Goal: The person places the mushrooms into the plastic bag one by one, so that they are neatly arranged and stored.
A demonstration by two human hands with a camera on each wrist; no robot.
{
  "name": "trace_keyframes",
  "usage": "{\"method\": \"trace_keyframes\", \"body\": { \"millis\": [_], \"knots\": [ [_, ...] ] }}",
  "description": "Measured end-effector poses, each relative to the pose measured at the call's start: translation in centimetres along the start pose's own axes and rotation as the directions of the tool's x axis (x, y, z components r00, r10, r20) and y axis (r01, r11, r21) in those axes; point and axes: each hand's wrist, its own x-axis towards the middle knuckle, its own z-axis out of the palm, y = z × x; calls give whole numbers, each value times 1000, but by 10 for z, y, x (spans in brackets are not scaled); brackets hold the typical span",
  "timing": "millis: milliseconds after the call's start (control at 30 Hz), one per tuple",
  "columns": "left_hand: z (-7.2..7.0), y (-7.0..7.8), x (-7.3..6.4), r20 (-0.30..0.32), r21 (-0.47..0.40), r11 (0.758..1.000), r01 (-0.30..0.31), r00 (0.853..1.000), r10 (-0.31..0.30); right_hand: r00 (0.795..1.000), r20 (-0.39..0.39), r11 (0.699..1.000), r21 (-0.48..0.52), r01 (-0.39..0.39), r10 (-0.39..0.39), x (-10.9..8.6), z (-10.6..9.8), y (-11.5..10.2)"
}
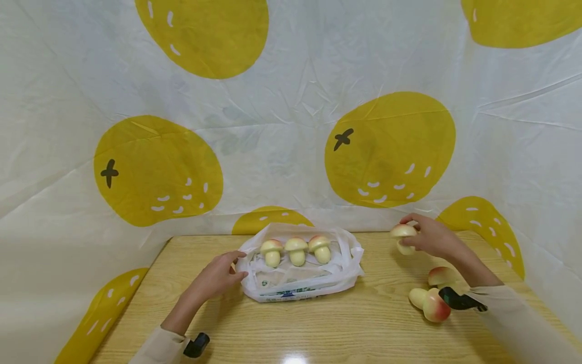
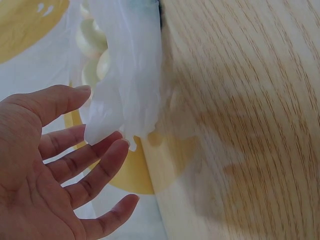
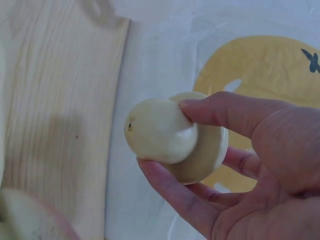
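Note:
A toy mushroom (image 3: 160, 131) with a pale stem and rounded cap is pinched between the thumb and fingers of my right hand (image 1: 429, 236), above the right back of the table. My left hand (image 1: 220, 277) is at the left edge of a white plastic bag (image 1: 300, 290), its fingers loosely spread and fingertips right at the plastic, as the left wrist view shows. In the bag's open mouth stand three similar mushrooms in a row, a left one (image 1: 272, 253), a middle one (image 1: 297, 251) and a right one (image 1: 320, 249), with red-tinged caps.
Two more toy mushrooms lie on the wooden table (image 1: 318, 333) by my right forearm: one on its side (image 1: 432, 305), another (image 1: 441, 277) partly hidden behind the wrist strap (image 1: 459, 299). A white cloth (image 1: 282, 162) printed with yellow fruit hangs behind the table.

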Motion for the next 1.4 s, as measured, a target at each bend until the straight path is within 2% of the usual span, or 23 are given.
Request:
{"method": "trace_keyframes", "body": {
  "millis": [200,533,733,967,1400],
  "knots": [
    [1,0,0,0,-4,1000,1,1000,-1,1000,5,994,106,12,-13,3,2,-14],
    [0,1,1,3,-5,1000,-6,1000,6,998,-8,988,145,60,-60,4,8,-39],
    [0,2,2,3,0,1000,-1,1000,1,996,13,978,191,81,-85,6,14,-54],
    [0,2,2,4,-8,1000,3,1000,-3,991,47,952,288,107,-126,14,25,-69],
    [-1,2,2,7,-9,1000,4,1000,-4,979,61,925,344,161,-193,31,50,-92]
  ]
}}
